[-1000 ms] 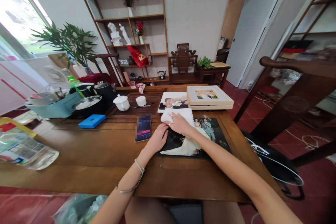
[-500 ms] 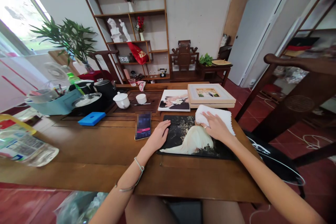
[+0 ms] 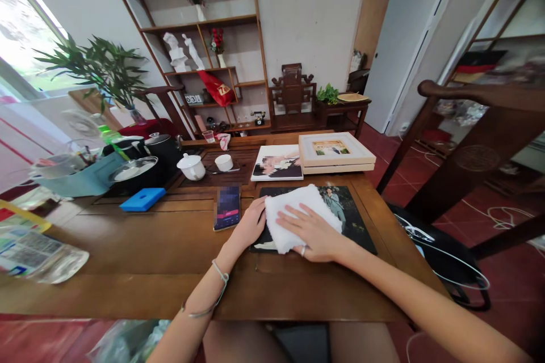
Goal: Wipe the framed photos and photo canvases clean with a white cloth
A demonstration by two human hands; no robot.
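A dark photo print (image 3: 353, 221) of a couple lies flat on the wooden table (image 3: 170, 249) in front of me. My right hand (image 3: 313, 232) presses flat, fingers spread, on a folded white cloth (image 3: 293, 210) that covers the print's left half. My left hand (image 3: 249, 226) rests on the print's left edge with fingers together, holding it down. A phone (image 3: 227, 208) with a lit screen lies just left of that hand.
Behind the print lie another photo (image 3: 279, 163) and a stack of framed pictures (image 3: 336, 152). A tea tray with teapot (image 3: 191, 167), cup and black kettle stands at the back left, beside a blue box (image 3: 142, 199). Plastic bags lie far left. A wooden chair (image 3: 477, 142) stands at right.
My right hand has slid the white cloth from the print's upper right corner back to its left half, nearer me. My left hand has stayed on the print's left edge.
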